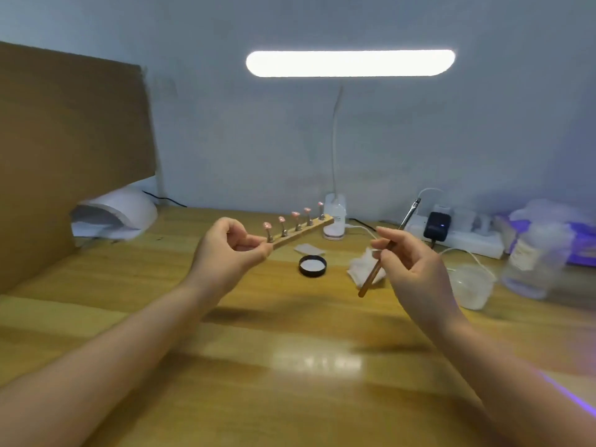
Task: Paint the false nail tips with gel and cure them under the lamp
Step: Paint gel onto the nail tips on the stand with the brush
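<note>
Five pink false nail tips (294,215), each on its own small metal stand, sit in a row along a wooden holder strip (301,232) that I lift clear of the wooden desk (225,366). My left hand (230,245) pinches the near end of the strip between thumb and curled fingers, so the row slants away toward the desk lamp. My right hand (408,261) grips a nail brush (385,253) with a brown wooden handle and metal ferrule; its butt end points down toward the desk and its bristle end points up and away, well apart from the tips.

On the desk between my hands lies a round black jar lid (312,266), with a small pale pad (309,249) just behind it and a crumpled white wipe (364,269) just beside the brush handle. The white desk lamp base (335,221) stands behind the far end of the strip, its lit bar (350,63) glowing overhead. At far left a white domed nail curing lamp (119,209) rests against a brown cardboard panel (71,140). To the right sit a white power strip (464,235) with a black adapter (437,225) plugged in, a clear plastic cup (474,287) and a clear bottle (532,262), blurred, with violet light behind it.
</note>
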